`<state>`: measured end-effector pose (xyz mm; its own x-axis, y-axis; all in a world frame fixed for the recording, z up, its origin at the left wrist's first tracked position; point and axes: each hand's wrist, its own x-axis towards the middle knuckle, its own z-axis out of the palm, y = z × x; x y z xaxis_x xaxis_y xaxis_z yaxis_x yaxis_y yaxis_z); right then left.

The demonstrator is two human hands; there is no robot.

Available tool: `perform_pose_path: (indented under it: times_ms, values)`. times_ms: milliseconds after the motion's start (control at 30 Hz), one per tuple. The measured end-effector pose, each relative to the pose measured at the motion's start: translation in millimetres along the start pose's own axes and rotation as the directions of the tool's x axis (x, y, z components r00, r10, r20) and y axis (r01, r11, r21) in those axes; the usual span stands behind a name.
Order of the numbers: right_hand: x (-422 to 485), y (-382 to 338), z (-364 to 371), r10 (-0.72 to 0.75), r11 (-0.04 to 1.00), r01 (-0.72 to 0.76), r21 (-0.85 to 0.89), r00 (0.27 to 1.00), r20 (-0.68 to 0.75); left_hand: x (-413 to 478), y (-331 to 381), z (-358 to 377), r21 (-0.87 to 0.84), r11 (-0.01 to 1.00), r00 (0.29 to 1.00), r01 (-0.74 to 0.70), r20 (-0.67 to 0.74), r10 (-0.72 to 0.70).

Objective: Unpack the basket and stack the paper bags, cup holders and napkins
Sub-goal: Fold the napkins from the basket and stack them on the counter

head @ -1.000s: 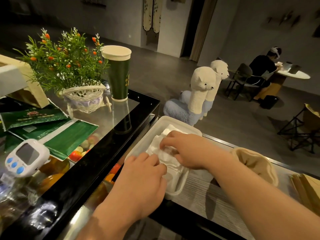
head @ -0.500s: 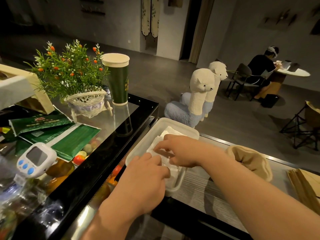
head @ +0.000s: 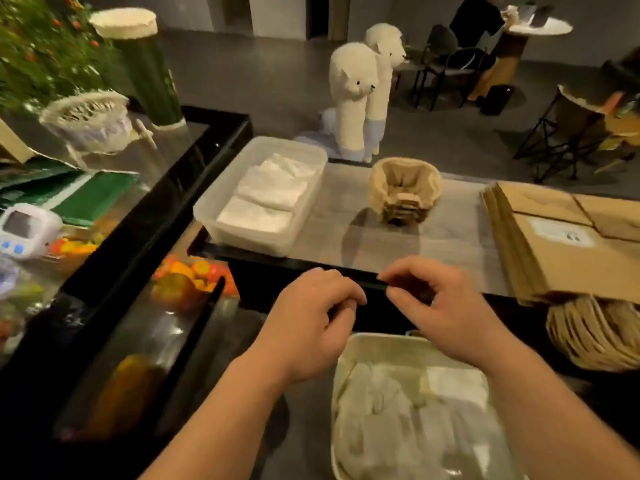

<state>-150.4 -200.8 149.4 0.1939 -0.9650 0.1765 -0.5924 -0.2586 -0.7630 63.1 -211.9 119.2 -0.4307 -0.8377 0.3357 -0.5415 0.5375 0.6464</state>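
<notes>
White napkins (head: 270, 199) lie stacked in a clear plastic tray (head: 221, 206) on the counter. To its right stands a stack of beige cup holders (head: 403, 192). Brown paper bags (head: 571, 244) lie stacked at the far right, their twine handles (head: 595, 334) hanging over the counter's near edge. A pale basket (head: 374, 342) sits below the counter, close to me, with more white napkins (head: 415, 420) inside. My left hand (head: 311, 320) and my right hand (head: 443, 306) hover side by side over the basket's far rim. Their fingers are loosely curled and hold nothing.
A black-framed glass display case (head: 166, 188) runs along the left. On it are a white timer (head: 27, 226), green packets (head: 93, 195), a potted plant in a white basket (head: 86, 123) and a tall green cup (head: 145, 67). Two alpaca plushes (head: 356, 95) stand beyond the counter. A seated person (head: 474, 22) is far back.
Both hands have left the napkins in the clear tray and drawn back toward me, over the basket. The view has tilted down, bringing the basket and the paper bags into sight.
</notes>
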Motion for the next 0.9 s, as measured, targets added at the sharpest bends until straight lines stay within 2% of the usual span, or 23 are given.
perform_pose_path:
  times_ms: [67, 167, 233, 267, 333, 433, 633, 700, 800, 900]
  values:
    - [-57, 45, 2, 0.225, 0.974, -0.225, -0.006, 0.974, -0.02, -22, 7, 47, -0.074, 0.989, 0.982, 0.131, 0.147, -0.119]
    - [-129, 114, 14, 0.548, 0.83, -0.541, -0.133, 0.836, 0.017, -58, 14, 109, 0.012, 0.945, 0.878, 0.327, 0.366, -0.309]
    - [-158, 147, 25, 0.695, 0.715, -0.669, -0.204, 0.711, 0.104, -79, 16, 140, 0.085, 0.921, 0.84, 0.38, 0.386, -0.382]
    - [-167, 160, 31, 0.736, 0.672, -0.687, -0.278, 0.663, 0.14, -88, 16, 152, 0.128, 0.913, 0.832, 0.388, 0.378, -0.407]
    - [-174, 182, 45, 0.783, 0.609, -0.694, -0.383, 0.603, 0.151, -102, 18, 168, 0.243, 0.881, 0.815, 0.406, 0.339, -0.469]
    - [-170, 207, 71, 0.822, 0.556, -0.739, -0.38, 0.558, 0.116, -118, 16, 182, 0.374, 0.819, 0.793, 0.434, 0.272, -0.545]
    - [-143, 251, 98, 0.87, 0.463, -0.727, -0.507, 0.483, 0.102, -132, -9, 205, 0.362, 0.811, 0.814, 0.46, 0.194, -0.548]
    - [-139, 250, 108, 0.859, 0.473, -0.678, -0.563, 0.497, 0.123, -135, -9, 206, 0.378, 0.804, 0.818, 0.459, 0.174, -0.549]
    - [-134, 237, 120, 0.823, 0.523, -0.563, -0.64, 0.528, 0.209, -124, 10, 195, 0.409, 0.777, 0.788, 0.479, 0.191, -0.586]
    - [-130, 230, 121, 0.709, 0.635, -0.373, -0.677, 0.629, 0.319, -118, 18, 191, 0.446, 0.754, 0.764, 0.483, 0.206, -0.612]
